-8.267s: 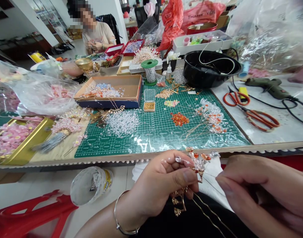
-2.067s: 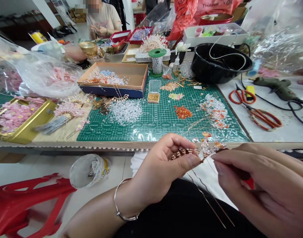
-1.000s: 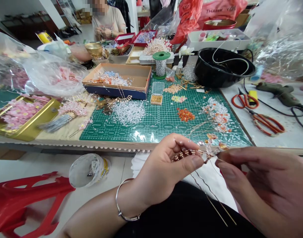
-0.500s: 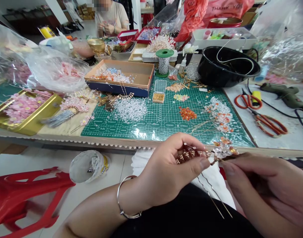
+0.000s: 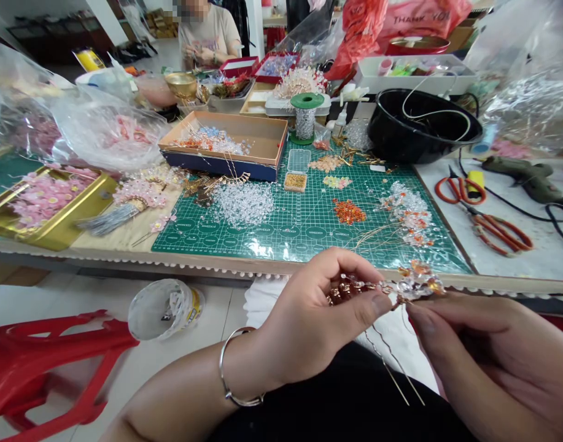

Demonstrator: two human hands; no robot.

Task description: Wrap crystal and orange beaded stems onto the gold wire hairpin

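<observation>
My left hand [image 5: 325, 313], with a bangle on the wrist, pinches a beaded hairpin [image 5: 419, 281] between thumb and forefinger. Clear and orange crystal beads cluster at the hairpin's right end, and its two wavy prongs hang down below my thumb. Just right of the cluster, my right hand [image 5: 484, 344] is closed in a pinch on a thin wire that loops beside the hairpin. The fingertips of that hand partly hide the wire's end. Ahead on the green cutting mat [image 5: 299, 242] lie orange beads [image 5: 349, 212] and a heap of clear beads [image 5: 244, 205].
Wired bead sprays [image 5: 410, 215] lie at the mat's right. Beyond them are red-handled scissors [image 5: 500, 230], a glue gun [image 5: 520, 175] and a black basin [image 5: 419, 129]. A wire spool [image 5: 305, 116] stands behind. Left are a cardboard box [image 5: 226, 138], a gold tin [image 5: 55, 230] and a red stool [image 5: 55, 362].
The hairpin's prongs have swung slightly left. My right fingers have shifted a little at the bead cluster, and a thin wire loop now shows below it. My left hand keeps its grip.
</observation>
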